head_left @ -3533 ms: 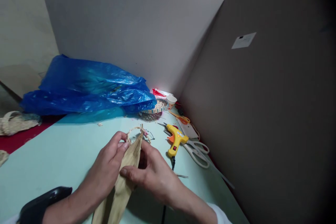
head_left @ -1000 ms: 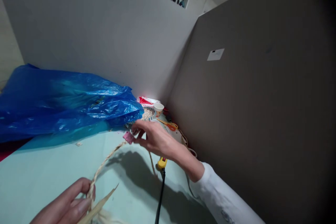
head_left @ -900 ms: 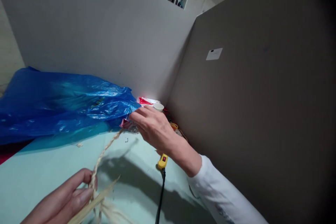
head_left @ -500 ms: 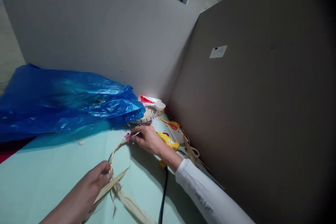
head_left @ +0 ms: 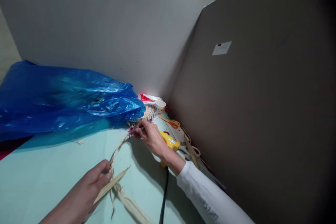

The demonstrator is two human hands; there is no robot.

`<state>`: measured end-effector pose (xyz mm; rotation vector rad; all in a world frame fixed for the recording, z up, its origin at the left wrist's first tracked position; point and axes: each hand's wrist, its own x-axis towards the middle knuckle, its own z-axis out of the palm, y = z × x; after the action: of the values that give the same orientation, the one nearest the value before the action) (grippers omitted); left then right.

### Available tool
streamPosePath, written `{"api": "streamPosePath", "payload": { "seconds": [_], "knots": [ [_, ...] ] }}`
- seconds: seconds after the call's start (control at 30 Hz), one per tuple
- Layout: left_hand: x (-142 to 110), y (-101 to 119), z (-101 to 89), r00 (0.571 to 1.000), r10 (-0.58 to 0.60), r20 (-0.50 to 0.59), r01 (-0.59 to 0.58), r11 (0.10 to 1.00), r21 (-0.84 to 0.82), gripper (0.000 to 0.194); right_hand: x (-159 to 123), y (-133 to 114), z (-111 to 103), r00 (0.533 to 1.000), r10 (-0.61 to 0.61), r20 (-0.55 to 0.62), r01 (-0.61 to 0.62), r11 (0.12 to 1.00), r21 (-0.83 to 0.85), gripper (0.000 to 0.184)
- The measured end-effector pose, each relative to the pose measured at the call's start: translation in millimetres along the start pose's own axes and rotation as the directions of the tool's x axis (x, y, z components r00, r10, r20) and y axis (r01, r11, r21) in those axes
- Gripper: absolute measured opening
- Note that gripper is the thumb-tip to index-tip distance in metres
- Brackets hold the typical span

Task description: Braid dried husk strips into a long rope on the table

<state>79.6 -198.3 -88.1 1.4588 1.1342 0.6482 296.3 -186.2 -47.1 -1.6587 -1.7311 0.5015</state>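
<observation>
A thin braid (head_left: 118, 149) of pale dried husk curves up from my left hand (head_left: 91, 185), which is closed round its lower part. Loose husk strips (head_left: 131, 207) spread out below that grip, and one flat pointed strip (head_left: 112, 183) sticks out beside my fingers. At the braid's far end sits a small pink clip (head_left: 131, 130), apparently a binder clip with metal handles. My right hand (head_left: 151, 139) pinches the clip between thumb and fingers. Whether its jaws still grip the braid is too small to tell.
A yellow glue gun (head_left: 171, 142) with a black cord (head_left: 165, 196) lies by my right wrist. Behind are orange-handled scissors (head_left: 173, 124), a paper cup (head_left: 160, 105) and a woven basket (head_left: 150, 112). A blue plastic bag (head_left: 65, 101) covers the back left. Grey partitions (head_left: 105, 31) enclose the table.
My right hand has shifted slightly up and to the right, and the pink clip has tilted, showing more metal. My left hand holds its place on the braid. The view has turned slightly.
</observation>
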Motion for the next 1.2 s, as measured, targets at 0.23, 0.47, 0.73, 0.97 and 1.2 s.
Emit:
{"api": "streamPosePath", "payload": {
  "seconds": [0.23, 0.47, 0.73, 0.97, 1.2],
  "knots": [
    [-4.1, -0.6, -4.5, 0.999, 0.003, 0.04, -0.004, 0.999, 0.037, 0.029, 11.8, 11.6, 12.0, 0.996, -0.06, 0.064, 0.058, 0.998, 0.033, 0.013],
    [-7.1, -7.3, -7.3, 0.998, 0.02, 0.064, -0.025, 0.997, 0.073, 0.032, 15.8, 14.2, 7.4, 0.99, -0.108, 0.095, 0.109, 0.994, -0.012, 0.008],
    [-15.9, -5.1, -0.8, 0.971, -0.075, 0.229, 0.039, 0.987, 0.156, 0.033, 11.8, 15.2, 18.0, 0.975, -0.149, 0.164, 0.16, 0.986, -0.053, 0.016],
    [-22.8, -5.5, 4.1, 0.971, -0.047, 0.234, 0.004, 0.983, 0.182, 0.032, -3.3, 14.9, 20.3, 0.982, -0.182, 0.053, 0.184, 0.982, -0.044, 0.017],
    [-9.1, 3.3, 10.4, 0.991, 0.001, 0.134, -0.011, 0.997, 0.072, 0.031, 9.2, 11.1, 10.6, 0.984, -0.157, -0.082, 0.162, 0.985, 0.055, 0.019]
  ]
}}
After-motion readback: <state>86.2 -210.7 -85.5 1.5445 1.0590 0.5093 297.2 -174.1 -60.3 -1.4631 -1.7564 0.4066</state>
